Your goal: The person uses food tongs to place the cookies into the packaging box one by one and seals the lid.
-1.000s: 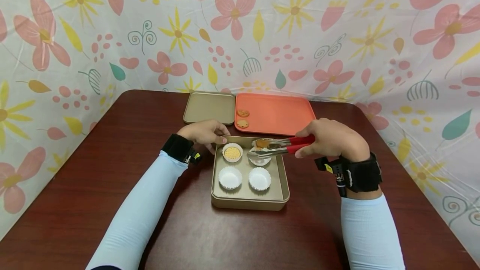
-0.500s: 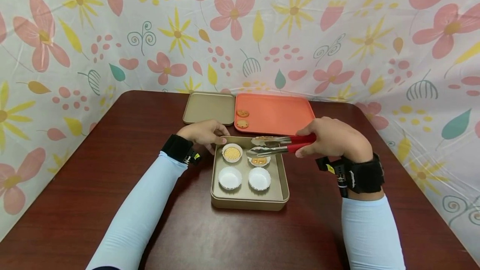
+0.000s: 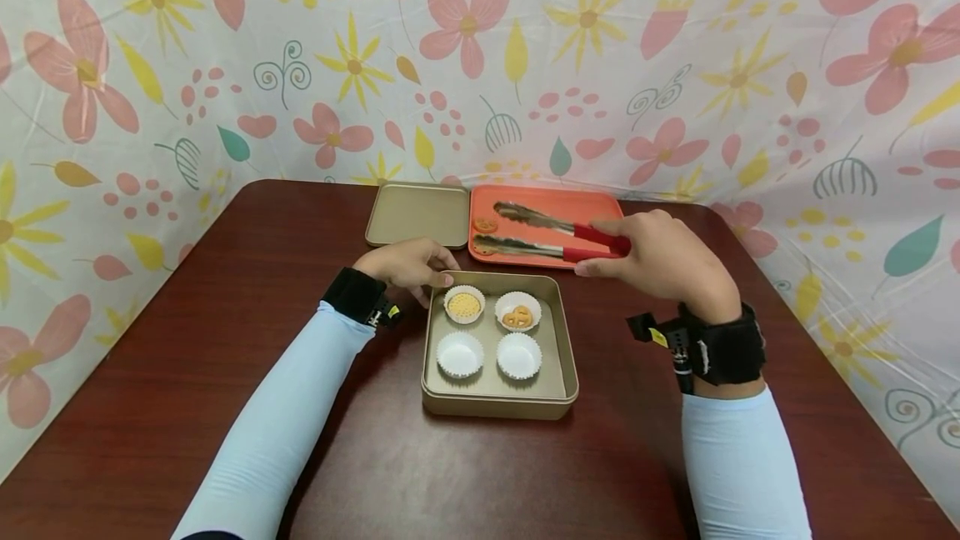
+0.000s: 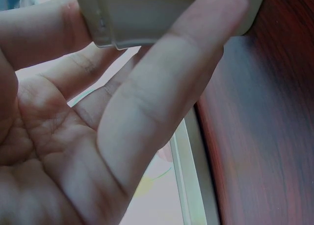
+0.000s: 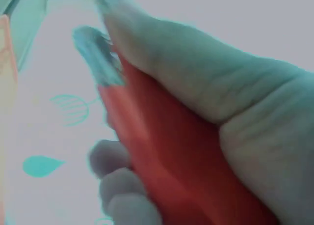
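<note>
My right hand point(image 3: 667, 261) holds red-handled metal tongs point(image 3: 536, 232), whose arms stand apart over the orange tray point(image 3: 577, 202). In the right wrist view, thumb and fingers lie round the red grips point(image 5: 162, 151). Under the tongs' tips are a pretzel-shaped cookie point(image 3: 485, 225) and another, mostly covered cookie. My left hand point(image 3: 408, 265) grips the back left corner of a gold square tin point(image 3: 495, 407). Inside the tin are white paper cups: one holds a round yellow cookie point(image 3: 463, 305), one a pretzel-shaped cookie point(image 3: 517, 317); the front two cups point(image 3: 461, 355) show bare bottoms.
Left of the orange tray lies a flat gold lid-like tray point(image 3: 420, 215). Both stand at the back of the dark wooden table point(image 3: 360, 473), before a flower-printed curtain point(image 3: 480, 65).
The pretzel-shaped cookie left the tongs and now lies in the back right cup. My right hand has carried the tongs back from the tin to over the orange tray; my left hand stays put.
</note>
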The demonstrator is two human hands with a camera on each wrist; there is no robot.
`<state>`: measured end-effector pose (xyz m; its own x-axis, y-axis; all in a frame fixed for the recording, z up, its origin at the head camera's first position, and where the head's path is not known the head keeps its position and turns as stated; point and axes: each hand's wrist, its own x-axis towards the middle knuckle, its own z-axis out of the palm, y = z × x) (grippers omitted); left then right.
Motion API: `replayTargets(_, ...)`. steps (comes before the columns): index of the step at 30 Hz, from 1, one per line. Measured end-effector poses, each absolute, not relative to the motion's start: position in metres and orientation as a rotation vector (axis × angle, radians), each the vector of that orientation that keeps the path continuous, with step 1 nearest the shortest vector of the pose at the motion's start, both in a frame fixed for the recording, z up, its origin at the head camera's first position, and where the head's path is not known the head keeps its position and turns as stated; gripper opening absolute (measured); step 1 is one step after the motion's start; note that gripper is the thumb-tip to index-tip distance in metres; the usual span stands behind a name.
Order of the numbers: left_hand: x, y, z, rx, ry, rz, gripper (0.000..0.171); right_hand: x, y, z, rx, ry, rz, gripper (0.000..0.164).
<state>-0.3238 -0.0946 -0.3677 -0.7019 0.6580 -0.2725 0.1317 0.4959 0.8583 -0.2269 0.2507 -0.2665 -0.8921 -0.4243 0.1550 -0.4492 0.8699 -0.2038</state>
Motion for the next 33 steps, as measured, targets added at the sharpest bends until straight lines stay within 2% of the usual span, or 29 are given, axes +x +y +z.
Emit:
replayTargets(3,-0.323,-0.094,-0.367,0.649,2.15,1.165,0.029,-0.233,0.247,-0.271,0.675,-2.861,0.368,0.048)
replayTargets(10,-0.322,-0.094,-0.366,0.642,2.14,1.175,0.028,-0.249,0.238,-0.283,0.53,-2.845,0.442,0.064)
replayTargets(16,-0.322,-0.094,-0.365,0.639,2.138,1.174,0.028,-0.266,0.235,-0.296,0.519,-2.825,0.481,0.05)
replayTargets(33,-0.327,-0.095,-0.366,0.68,2.158,1.133,0.027,-0.311,0.24,-0.326,0.488,-2.911,0.53,0.045)
